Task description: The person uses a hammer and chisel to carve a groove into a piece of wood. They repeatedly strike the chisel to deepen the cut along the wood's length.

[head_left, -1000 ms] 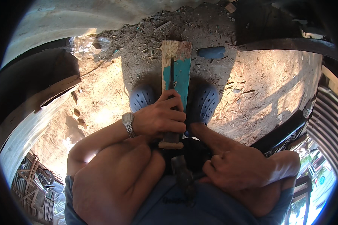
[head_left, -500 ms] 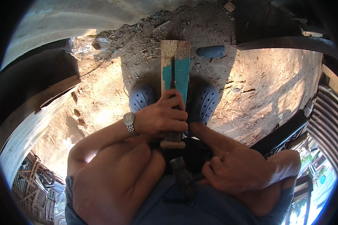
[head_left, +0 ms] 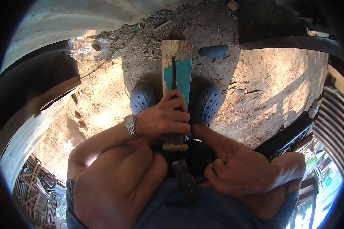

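My left hand [head_left: 164, 118] is wrapped round the dark wooden handle of a chisel [head_left: 174, 74]. The handle's wide, frayed butt end points toward me, and the narrow blade lies over a board [head_left: 184, 72]. Teal paint covers part of that board; its far end is bare, rough wood. My right hand [head_left: 239, 173] is closed on the handle of a hammer [head_left: 186, 181], whose dark metal head hangs over my lap, near the chisel's butt but apart from it. Most of the hammer's handle is hidden in my fingers.
Blue-grey clogs [head_left: 207, 103] on my feet flank the board. A flat bluish piece [head_left: 213, 52] lies on the dirt floor among wood chips. Clear plastic [head_left: 84, 49] sits at the far left, corrugated metal [head_left: 334, 114] at the right.
The view has shifted very slightly, with the board and chisel a little further left in it. Both grips and the hammer's position look the same.
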The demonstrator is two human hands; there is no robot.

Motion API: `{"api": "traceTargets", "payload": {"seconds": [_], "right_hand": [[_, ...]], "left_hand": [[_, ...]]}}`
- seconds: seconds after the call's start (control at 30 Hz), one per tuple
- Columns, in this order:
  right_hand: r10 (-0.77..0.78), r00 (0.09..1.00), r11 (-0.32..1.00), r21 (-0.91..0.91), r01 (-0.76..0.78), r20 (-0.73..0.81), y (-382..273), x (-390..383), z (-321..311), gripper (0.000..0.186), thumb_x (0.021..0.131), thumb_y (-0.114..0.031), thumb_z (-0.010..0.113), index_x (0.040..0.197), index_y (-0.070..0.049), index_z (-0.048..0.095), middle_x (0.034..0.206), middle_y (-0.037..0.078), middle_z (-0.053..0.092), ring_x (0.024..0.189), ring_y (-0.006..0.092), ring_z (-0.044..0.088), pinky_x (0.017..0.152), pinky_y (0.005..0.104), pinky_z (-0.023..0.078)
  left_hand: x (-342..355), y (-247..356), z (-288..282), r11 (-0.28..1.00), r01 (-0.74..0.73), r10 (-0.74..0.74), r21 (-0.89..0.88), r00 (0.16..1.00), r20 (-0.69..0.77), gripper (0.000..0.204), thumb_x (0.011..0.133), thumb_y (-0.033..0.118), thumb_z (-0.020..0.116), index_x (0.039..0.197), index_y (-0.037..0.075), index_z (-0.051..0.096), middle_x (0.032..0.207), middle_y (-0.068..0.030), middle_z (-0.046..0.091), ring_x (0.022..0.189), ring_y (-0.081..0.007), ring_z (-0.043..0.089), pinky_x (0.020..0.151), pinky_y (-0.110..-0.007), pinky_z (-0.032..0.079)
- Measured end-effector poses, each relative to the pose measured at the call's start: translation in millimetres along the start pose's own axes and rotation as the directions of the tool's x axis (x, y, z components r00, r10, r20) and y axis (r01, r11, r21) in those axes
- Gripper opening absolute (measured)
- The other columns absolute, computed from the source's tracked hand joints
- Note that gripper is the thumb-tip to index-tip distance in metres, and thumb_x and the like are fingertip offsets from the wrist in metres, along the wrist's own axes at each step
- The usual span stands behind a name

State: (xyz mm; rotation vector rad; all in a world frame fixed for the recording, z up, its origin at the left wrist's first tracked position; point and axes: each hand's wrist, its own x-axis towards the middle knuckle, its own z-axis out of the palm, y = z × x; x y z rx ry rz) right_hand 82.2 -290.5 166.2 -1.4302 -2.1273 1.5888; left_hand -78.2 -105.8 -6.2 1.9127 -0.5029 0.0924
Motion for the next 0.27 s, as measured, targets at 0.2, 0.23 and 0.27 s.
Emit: {"api": "traceTargets", "payload": {"seconds": [0.2, 0.23, 0.27], "right_hand": [[-0.067, 0.998, 0.996, -0.065, 0.065, -0.021, -4.5, -4.2, 3.6, 0.042, 0.096, -0.039, 0.064, 0.077, -0.001, 0.061, 0.056, 0.007, 0.055, 0.045, 0.0215, 0.063, 0.039, 0.0406, 0.05], [-0.069, 0.997, 0.996, -0.053, 0.07, 0.018, -5.5, -4.0, 0.3, 0.042, 0.097, -0.039, 0.064, 0.077, -0.002, 0.062, 0.056, 0.008, 0.056, 0.048, 0.0235, 0.065, 0.039, 0.0407, 0.051], [-0.07, 0.997, 0.996, -0.054, 0.071, 0.018, -5.4, -4.4, 0.2, 0.042, 0.097, -0.039, 0.064, 0.077, -0.002, 0.062, 0.056, 0.008, 0.056, 0.048, 0.0235, 0.065, 0.039, 0.0407, 0.051]], "left_hand": [[5.6, 4.1, -0.7, 0.999, 0.035, -0.036, -0.039, 0.999, -0.028, 0.015, 0.074, 0.017, 0.068, 0.088, 0.014, 0.065, 0.087, 0.0001, 0.058, 0.096, -0.0241, 0.058, 0.103, -0.049, 0.038], [6.0, 4.6, -0.9, 0.998, 0.04, -0.041, -0.039, 0.999, -0.024, 0.016, 0.074, 0.016, 0.068, 0.089, 0.014, 0.065, 0.087, 0.0001, 0.058, 0.097, -0.0241, 0.057, 0.103, -0.049, 0.038], [6.3, 4.9, -1.1, 0.998, 0.044, -0.045, -0.04, 0.999, -0.019, 0.017, 0.073, 0.016, 0.068, 0.089, 0.014, 0.066, 0.088, 0.0001, 0.058, 0.097, -0.0242, 0.057, 0.103, -0.049, 0.038]]}}
